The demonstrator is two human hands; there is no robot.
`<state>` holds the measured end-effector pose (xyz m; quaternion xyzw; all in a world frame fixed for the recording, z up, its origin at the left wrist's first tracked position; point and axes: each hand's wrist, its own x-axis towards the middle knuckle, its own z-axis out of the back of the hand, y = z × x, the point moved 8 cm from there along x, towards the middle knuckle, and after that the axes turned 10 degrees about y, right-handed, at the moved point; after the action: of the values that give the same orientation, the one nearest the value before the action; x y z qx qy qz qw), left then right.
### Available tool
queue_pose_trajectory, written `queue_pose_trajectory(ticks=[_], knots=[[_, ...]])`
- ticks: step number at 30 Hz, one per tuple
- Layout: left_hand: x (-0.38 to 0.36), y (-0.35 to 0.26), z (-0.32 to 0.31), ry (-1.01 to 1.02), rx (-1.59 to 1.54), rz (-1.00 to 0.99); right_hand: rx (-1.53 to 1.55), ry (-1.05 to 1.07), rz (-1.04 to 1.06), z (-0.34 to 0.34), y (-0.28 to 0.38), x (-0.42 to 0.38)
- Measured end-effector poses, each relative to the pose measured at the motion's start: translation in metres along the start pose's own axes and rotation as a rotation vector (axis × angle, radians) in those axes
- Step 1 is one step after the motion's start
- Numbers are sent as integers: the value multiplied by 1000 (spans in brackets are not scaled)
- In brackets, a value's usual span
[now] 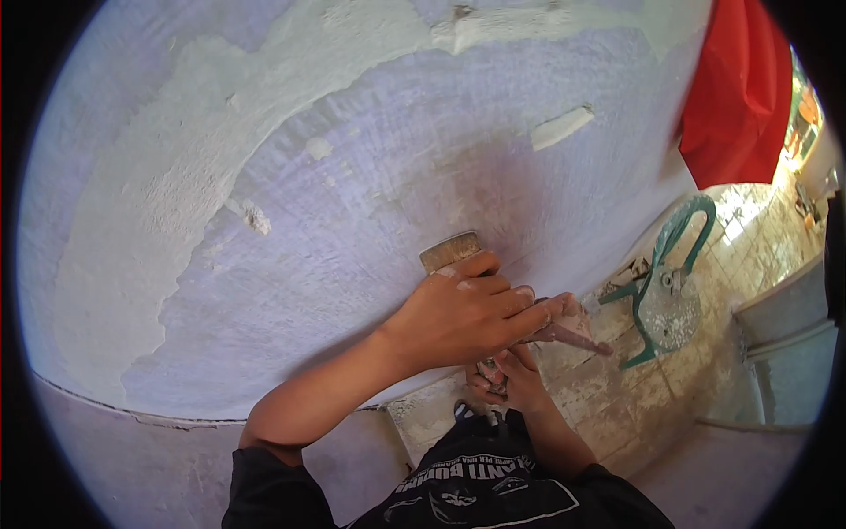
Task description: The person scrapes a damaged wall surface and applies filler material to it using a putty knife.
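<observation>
My left hand (pixel 467 313) is closed around a flat scraper, whose brown straight-edged end (pixel 449 252) shows above the knuckles, close to the wall. Its handle is hidden by my fingers. Just below, my right hand (pixel 520 379) grips the plaster-smeared handle of a trowel (pixel 573 335); the trowel's pointed, reddish-grey blade sticks out to the right. The fingertips of my left hand are at this blade, touching it or right over it. Behind both hands is the lilac wall (pixel 352 203), partly coated with smooth pale plaster (pixel 198 176).
A red cloth (pixel 736 97) hangs at the upper right. Below it, a green plaster-spattered chair-like object (pixel 670 291) stands on the dirty tiled floor (pixel 634 406). A grey-blue container or ledge (pixel 793 361) is at the right edge. A ledge (pixel 115 423) runs below the wall at left.
</observation>
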<state>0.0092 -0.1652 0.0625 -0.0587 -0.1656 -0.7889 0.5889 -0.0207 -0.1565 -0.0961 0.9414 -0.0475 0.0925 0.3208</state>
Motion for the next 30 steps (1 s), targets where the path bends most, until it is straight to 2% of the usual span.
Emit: queue_pose_trajectory(ticks=[4,6,10,12,13,15,18,22,24,28,30], knots=[[0,5,-5,-43,38,101,-56,74,-63,5,-7,3],[-1,6,8,-210,93,112,-67,-106,-38,9,-3,8],[1,9,8,-195,46,152,-123,26,-67,2,0,12],[-4,5,-7,-142,-19,138,-153,-206,-193,16,-24,1],[-3,6,-7,-145,-25,136,-156,-214,-193,19,-23,0],[-1,8,-3,-159,-60,166,-92,-33,-119,3,-14,2],[-2,10,2,-174,-74,241,-87,21,-138,-6,-12,2],[-11,9,-7,-196,-69,249,-101,-2,-180,4,-22,0],[-7,9,-6,-132,-12,284,-216,-90,-140,5,-17,4],[-10,6,-9,-192,-19,285,-216,-53,-144,6,-19,1],[-6,6,-6,-146,52,291,-199,-54,-131,9,-21,7]])
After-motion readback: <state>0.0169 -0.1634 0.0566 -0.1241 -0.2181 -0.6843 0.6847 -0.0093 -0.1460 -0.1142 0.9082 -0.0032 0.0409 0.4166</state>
